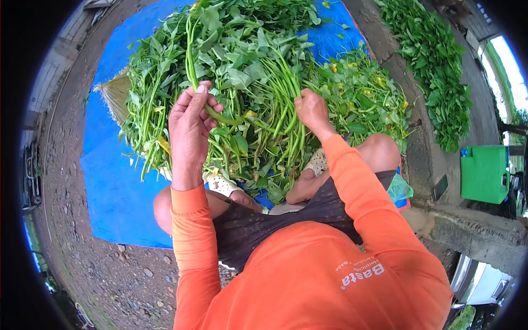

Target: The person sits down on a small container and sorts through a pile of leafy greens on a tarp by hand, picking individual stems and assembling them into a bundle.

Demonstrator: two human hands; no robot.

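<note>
My left hand (192,118) pinches a few long, thick water spinach stems (191,60) between thumb and fingers. Their leafy tops reach up over the pile, and one cut end curves out to the right below my fingers. To the right, my right hand (313,110) is closed at the edge of a dense bunch of pale green stems (283,99); its fingertips are partly hidden. Under both hands spreads a large heap of water spinach (236,77), with some yellowed leaves among the green.
A blue tarp (118,203) lies beneath the heap, with a woven sack (116,96) at its left. More greens (426,66) lie in a row on the right. A green plastic container (484,175) stands beside a concrete ledge (467,231). Stony ground (137,275) borders the tarp.
</note>
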